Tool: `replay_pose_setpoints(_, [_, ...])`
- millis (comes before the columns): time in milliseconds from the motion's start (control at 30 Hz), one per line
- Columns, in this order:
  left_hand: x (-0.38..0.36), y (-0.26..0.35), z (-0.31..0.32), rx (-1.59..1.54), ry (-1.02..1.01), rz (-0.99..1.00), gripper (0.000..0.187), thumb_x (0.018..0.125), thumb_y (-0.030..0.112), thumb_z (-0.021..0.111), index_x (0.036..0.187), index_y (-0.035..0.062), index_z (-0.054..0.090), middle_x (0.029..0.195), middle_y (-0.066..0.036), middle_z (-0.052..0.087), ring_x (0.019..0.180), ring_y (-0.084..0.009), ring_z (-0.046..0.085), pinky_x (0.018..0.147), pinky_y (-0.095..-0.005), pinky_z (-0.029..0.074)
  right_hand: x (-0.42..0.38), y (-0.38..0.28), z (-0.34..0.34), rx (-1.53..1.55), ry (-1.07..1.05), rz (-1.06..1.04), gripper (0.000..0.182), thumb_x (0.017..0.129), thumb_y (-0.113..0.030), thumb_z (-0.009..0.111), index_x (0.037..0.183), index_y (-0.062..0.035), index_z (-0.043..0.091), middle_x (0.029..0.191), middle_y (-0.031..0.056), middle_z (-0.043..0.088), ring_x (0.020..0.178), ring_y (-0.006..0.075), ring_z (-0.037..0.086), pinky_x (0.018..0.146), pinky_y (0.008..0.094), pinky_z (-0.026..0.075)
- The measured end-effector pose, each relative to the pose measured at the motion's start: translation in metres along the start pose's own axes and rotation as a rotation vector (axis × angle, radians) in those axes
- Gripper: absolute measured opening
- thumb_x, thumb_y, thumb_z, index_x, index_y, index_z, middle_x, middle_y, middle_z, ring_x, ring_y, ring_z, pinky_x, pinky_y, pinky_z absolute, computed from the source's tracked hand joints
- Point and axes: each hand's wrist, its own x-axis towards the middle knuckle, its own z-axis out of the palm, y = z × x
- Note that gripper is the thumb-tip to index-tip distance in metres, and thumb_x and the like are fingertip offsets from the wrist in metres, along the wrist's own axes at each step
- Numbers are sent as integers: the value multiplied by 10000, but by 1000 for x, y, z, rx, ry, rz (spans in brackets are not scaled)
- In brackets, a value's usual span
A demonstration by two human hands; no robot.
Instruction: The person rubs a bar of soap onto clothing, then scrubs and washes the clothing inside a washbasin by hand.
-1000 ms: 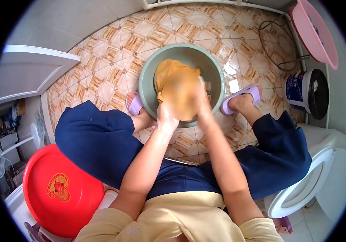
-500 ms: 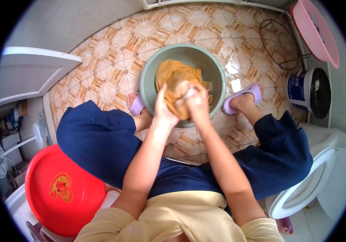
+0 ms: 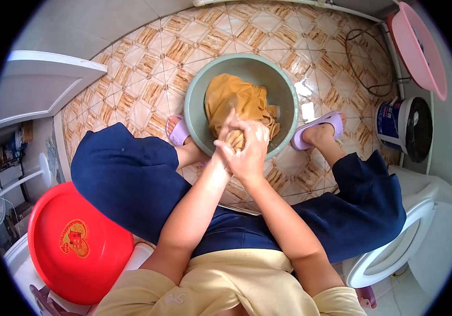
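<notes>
A mustard-yellow cloth garment [image 3: 231, 97] lies bunched in a round grey-green basin [image 3: 197, 126] on the floor between my feet. A fold of it is gathered up at the near rim, squeezed between my two hands. My left hand [image 3: 223, 147] is closed around this fold from the left, its fingers partly covered. From the right, my right hand [image 3: 252, 147] presses over the same fold with bent fingers. Pale, wet-looking suds show on my left wrist. The garment's far part spreads loose across the basin's bottom.
A red basin [image 3: 97, 263] leans at lower left, beside a white door [image 3: 47, 87]. To the right are a toilet seat [image 3: 363, 274], a blue-and-white bucket [image 3: 392, 124] and a pink basin [image 3: 420, 42]. A dark hose [image 3: 348, 50] loops on the tiled floor [image 3: 184, 47].
My right hand has come down toward me from the garment's middle to meet my left hand. The near fold is now squeezed between them, and more of the garment's top shows.
</notes>
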Motion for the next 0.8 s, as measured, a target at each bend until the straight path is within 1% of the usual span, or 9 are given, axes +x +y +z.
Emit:
replay_pose_setpoints(367, [-5,-5,-24,87,105,48,380,934,304,441,1140,4,552,1086,-110,617,978,-196,609,849,-314,491,16,17,10,69,-26,93,145,767,-133,644,845,-32,575,701,132,579,645,322,582,593,388,448])
replay_pose_setpoints(433, [-8,-5,2,202,308,89,372,929,294,463,1138,2,555,1075,-103,621,971,-188,608,837,-305,490,21,42,19,437,-145,602,160,800,-144,585,864,0,612,745,158,619,655,321,604,629,384,459])
replay_pose_setpoints(467, [-9,-5,16,317,507,132,364,923,285,485,1137,-1,559,1064,-96,624,964,-179,608,826,-295,490,29,60,22,642,-209,881,250,877,-188,535,927,37,631,796,145,655,702,231,640,654,337,471])
replay_pose_setpoints(533, [-10,-3,29,420,513,153,368,907,267,517,1139,-16,561,1075,-98,625,955,-182,613,827,-290,488,29,86,20,850,-196,1045,308,909,-224,516,953,61,622,837,128,659,767,186,644,689,317,484])
replay_pose_setpoints(600, [-6,-2,31,524,539,220,378,903,260,513,1140,-30,562,1089,-104,623,954,-182,615,830,-294,488,31,81,13,958,-160,1066,342,914,-283,526,1053,21,599,918,150,657,789,222,647,708,340,491])
replay_pose_setpoints(667, [-7,4,19,489,531,210,357,900,252,508,1117,-25,570,1062,-103,623,942,-188,612,827,-313,489,25,61,15,499,-242,790,391,907,-356,525,1118,-29,562,977,162,627,882,271,622,791,385,471])
replay_pose_setpoints(700, [-8,8,6,462,528,161,349,893,248,515,1102,-26,572,1041,-100,623,935,-190,611,819,-314,490,9,48,27,91,-155,376,422,881,-419,538,1113,-68,551,970,179,588,969,322,571,864,431,426])
replay_pose_setpoints(733, [-9,10,-1,432,524,115,340,887,243,522,1087,-27,574,1021,-96,623,927,-191,609,810,-316,491,21,-15,24,-184,53,333,404,855,-377,591,1040,-20,547,892,153,559,884,316,553,787,426,429])
replay_pose_setpoints(800, [-13,5,23,397,483,72,292,871,192,537,1063,-23,580,986,-92,622,897,-198,612,789,-307,495,7,39,39,-64,-156,414,370,850,-395,590,962,-43,604,880,184,596,916,334,581,805,437,435])
